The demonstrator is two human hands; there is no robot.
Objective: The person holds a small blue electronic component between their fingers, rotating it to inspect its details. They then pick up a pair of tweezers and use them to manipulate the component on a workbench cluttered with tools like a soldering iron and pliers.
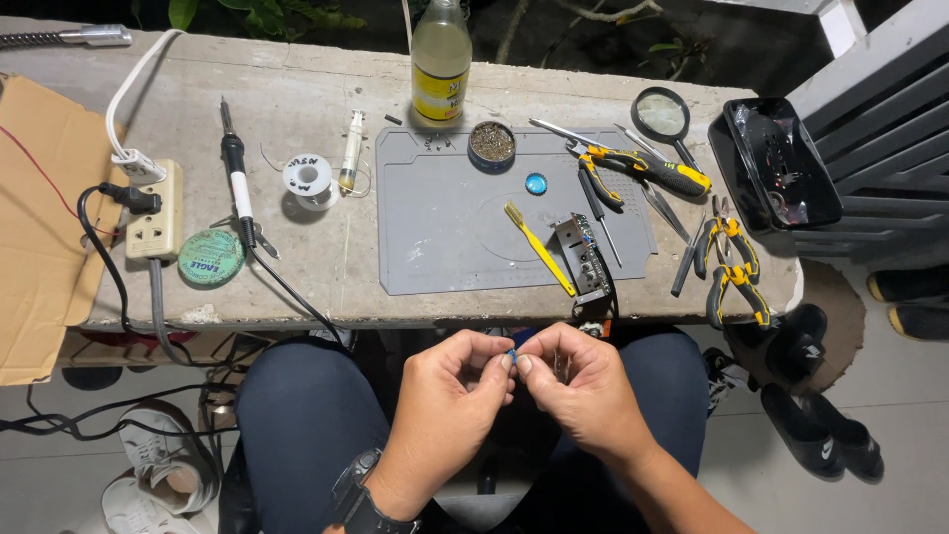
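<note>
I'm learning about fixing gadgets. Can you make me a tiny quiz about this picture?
1. True or false: both hands pinch one tiny blue part.
2. What lies on the grey mat beside the circuit board: A a yellow toothbrush, B a spoon, C a candle?
3. Which tool lies left of the solder spool?

Key:
1. True: left hand and right hand pinch the tiny blue part.
2. A: yellow toothbrush, grey mat, circuit board.
3. The soldering iron, left of the solder spool.

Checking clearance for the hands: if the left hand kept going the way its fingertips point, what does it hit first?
The left hand points right and slightly up, straight at the right hand. Their fingertips already meet around a tiny blue part, so it would meet that part and the right fingertips first. Depth looks equal, though one view can't confirm.
</note>
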